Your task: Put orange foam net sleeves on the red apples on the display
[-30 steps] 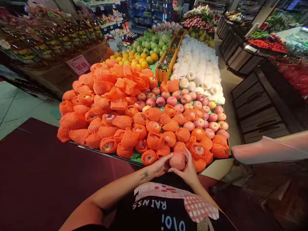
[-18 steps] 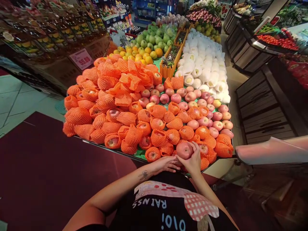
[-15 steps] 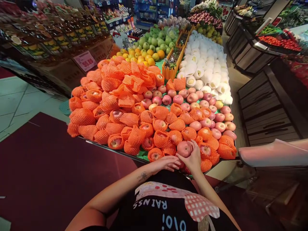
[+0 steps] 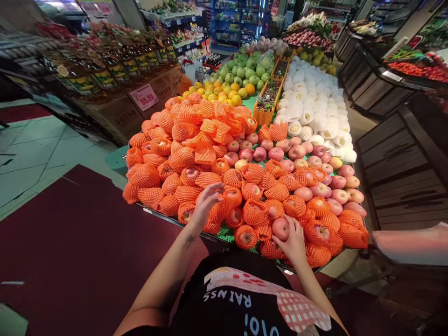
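My right hand (image 4: 293, 240) is curled around a bare pink apple (image 4: 280, 228) and rests it among the netted apples at the front edge of the fruit stand (image 4: 224, 235). My left hand (image 4: 206, 202) reaches out over the front row with its fingers spread, touching an apple in an orange foam net (image 4: 224, 205). A heap of orange foam nets (image 4: 196, 135), some holding apples, fills the left of the stand. Bare pink apples (image 4: 315, 172) lie to the right.
Behind the apples are white-netted fruit (image 4: 315, 102), yellow and orange citrus (image 4: 219, 93) and green apples (image 4: 245, 70). A price sign (image 4: 144, 97) stands at left. Dark wooden crates (image 4: 402, 158) line the right aisle. Another person's pale sleeve (image 4: 409, 245) juts in at right.
My left hand let go of the bare apple and moved up and left to the netted apples. My right hand carried the apple onto the front of the display.
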A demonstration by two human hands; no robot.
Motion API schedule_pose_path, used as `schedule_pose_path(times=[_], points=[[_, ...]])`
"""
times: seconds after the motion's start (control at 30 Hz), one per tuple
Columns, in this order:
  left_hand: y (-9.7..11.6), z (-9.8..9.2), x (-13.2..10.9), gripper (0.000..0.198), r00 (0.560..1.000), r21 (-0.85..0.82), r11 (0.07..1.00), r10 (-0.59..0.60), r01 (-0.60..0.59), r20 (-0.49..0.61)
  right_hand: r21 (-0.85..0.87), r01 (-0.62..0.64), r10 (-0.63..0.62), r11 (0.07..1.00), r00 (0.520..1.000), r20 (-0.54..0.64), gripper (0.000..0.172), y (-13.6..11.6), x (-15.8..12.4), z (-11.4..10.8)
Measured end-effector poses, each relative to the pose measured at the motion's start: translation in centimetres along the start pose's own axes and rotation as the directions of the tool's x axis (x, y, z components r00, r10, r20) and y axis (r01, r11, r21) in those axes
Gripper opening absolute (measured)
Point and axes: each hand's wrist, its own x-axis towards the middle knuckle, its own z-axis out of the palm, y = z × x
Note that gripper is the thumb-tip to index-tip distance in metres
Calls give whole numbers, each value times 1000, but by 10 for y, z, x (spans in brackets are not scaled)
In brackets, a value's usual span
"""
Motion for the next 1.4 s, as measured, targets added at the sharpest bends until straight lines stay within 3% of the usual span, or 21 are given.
schedule_pose_path(times=[0.1,0.23,0.4,0.53,0.6,0.73,0.8,0.87,0.9,0.93,1.0,1.07,1.1,1.13,1.2,1.27,1.33,1.4], points=[[7,-25,23,39,993,-112,991,59,-70,-100,-3,-40,40,999,995,-91,81,-8,-8,4],[14,-44,55,41,994,-248,965,63,-83,-90,9,-71,71,997,971,-229,79,-24,-22,6],[18,-48,96,41,998,-417,909,-7,-18,-59,41,-162,165,986,911,-379,73,-37,-41,-2],[24,-44,118,38,993,-431,902,-29,-25,-118,120,-244,271,962,848,-455,66,-46,-60,-12],[29,-37,118,39,989,-400,913,33,-88,-142,191,-300,356,934,805,-475,62,-53,-69,-17],[35,-14,93,27,949,-306,899,295,-314,-109,417,-365,541,832,697,-471,49,-71,-79,-25],[31,1,71,26,939,-245,914,341,-322,39,554,-352,608,755,692,-389,40,-81,-78,-28],[21,18,46,36,930,-160,973,211,-169,301,699,-330,631,635,743,-222,34,-90,-75,-30],[14,27,33,39,898,-85,994,101,-71,429,770,-320,620,552,775,-123,35,-95,-72,-31],[6,37,20,41,838,8,1000,-14,12,546,834,-312,592,455,806,-21,37,-100,-70,-32],[-9,58,-5,37,662,187,976,-216,116,718,912,-320,505,255,849,156,47,-108,-66,-31],[-24,77,-25,29,456,261,952,-305,159,836,921,-367,427,129,859,283,57,-113,-65,-28],[-30,85,-32,28,378,269,947,-316,173,870,911,-398,416,105,850,324,61,-114,-66,-27],[-35,91,-38,28,326,266,946,-315,188,891,900,-425,426,96,835,349,64,-114,-67,-26],[-43,100,-43,32,298,261,940,-319,218,900,884,-462,478,77,795,374,66,-110,-73,-26],[-48,103,-43,36,317,276,929,-346,246,883,878,-476,498,41,772,395,61,-105,-80,-31],[-50,102,-42,40,309,316,911,-390,264,867,880,-473,476,36,783,401,52,-101,-87,-40],[-52,100,-43,45,269,366,887,-440,283,857,896,-440,474,53,801,366,48,-97,-90,-51]])
